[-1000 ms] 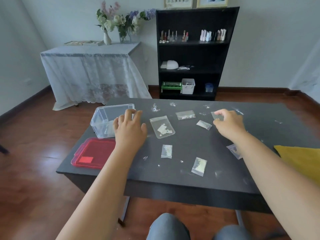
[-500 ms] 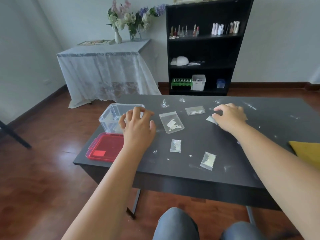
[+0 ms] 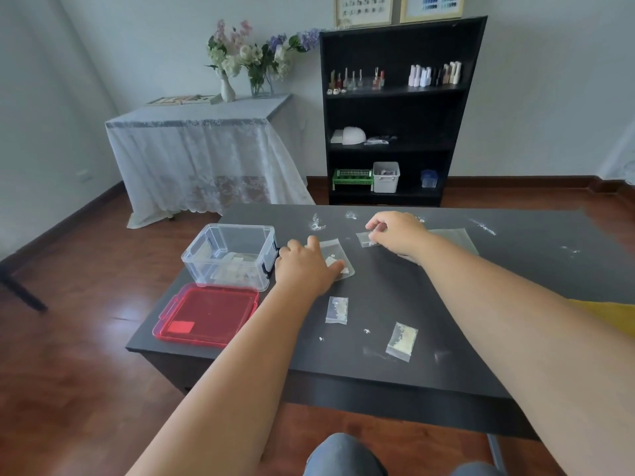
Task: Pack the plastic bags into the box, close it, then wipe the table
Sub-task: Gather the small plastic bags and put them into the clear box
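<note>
On the black table [image 3: 446, 355] stands a clear plastic box [image 3: 231, 256] with a few bags inside; its red lid [image 3: 208, 314] lies in front of it. My left hand [image 3: 305, 266] lies on a larger clear bag [image 3: 338, 257] just right of the box, fingers on it. My right hand [image 3: 398, 233] pinches a small bag [image 3: 365, 239] farther back. Two more small bags lie nearer me: one [image 3: 337, 309] in the middle and one [image 3: 402, 341] to its right. Another flat bag [image 3: 453, 237] shows behind my right wrist.
White crumbs [image 3: 318, 223] are scattered over the table's far side. A yellow cloth [image 3: 608, 317] lies at the right edge. Behind stand a black shelf [image 3: 395, 111] and a lace-covered side table [image 3: 202, 156] with flowers. My knees [image 3: 343, 455] are below the table's front edge.
My left hand moved right from the box onto the larger bag. My right hand moved left and closed its fingers on the small bag at the back.
</note>
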`<state>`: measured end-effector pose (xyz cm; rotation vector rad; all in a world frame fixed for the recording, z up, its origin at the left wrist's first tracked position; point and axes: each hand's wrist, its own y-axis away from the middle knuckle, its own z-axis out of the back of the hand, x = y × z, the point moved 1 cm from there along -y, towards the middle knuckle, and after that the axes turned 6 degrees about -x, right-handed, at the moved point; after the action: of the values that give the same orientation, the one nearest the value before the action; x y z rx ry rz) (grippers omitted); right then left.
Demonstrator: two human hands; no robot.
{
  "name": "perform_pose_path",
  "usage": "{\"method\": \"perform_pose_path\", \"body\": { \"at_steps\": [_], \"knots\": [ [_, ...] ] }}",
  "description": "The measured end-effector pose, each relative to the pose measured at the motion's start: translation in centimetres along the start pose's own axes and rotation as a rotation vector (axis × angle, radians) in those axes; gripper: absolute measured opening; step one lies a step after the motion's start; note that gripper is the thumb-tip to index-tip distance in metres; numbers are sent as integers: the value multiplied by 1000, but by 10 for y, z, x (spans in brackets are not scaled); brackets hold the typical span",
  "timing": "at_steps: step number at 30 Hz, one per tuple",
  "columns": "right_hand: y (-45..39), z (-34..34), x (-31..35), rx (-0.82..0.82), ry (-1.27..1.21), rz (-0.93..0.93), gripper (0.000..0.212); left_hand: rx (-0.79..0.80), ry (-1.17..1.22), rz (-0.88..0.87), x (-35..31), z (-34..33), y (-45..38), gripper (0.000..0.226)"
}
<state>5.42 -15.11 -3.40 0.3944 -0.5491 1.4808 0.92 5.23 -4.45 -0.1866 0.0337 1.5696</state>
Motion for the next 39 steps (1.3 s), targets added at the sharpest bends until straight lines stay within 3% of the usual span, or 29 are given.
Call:
{"method": "perform_pose_path", "body": {
  "at_steps": [6, 9, 15, 20, 24, 27, 33, 39],
  "knots": [
    [-13, -4, -4, 65, 119, -47, 50, -40, 174, 2, -8, -1, -2, 71],
    [-14, 0, -3, 110, 315, -53, 46, -57, 396, 15, -9, 0, -1, 71],
    [-13, 1, 2, 134, 237, -61, 11, -118, 718, 47, -2, 8, 4, 59],
    [-8, 5, 6, 170, 112, -122, 34, -242, 846, 14, 18, 37, 11, 55],
    [-2, 5, 14, 173, 48, -40, 43, -345, 901, -39, 56, 69, 13, 54],
    [2, 5, 15, 114, 32, -15, 45, -338, 861, -46, 95, 84, 12, 50],
    [13, 7, 26, 53, -156, 47, 30, -309, 685, -6, 161, 89, -3, 24],
    [21, 9, 79, -88, -387, 169, 18, -194, 362, -15, 170, 72, -15, 45]
  ]
}}
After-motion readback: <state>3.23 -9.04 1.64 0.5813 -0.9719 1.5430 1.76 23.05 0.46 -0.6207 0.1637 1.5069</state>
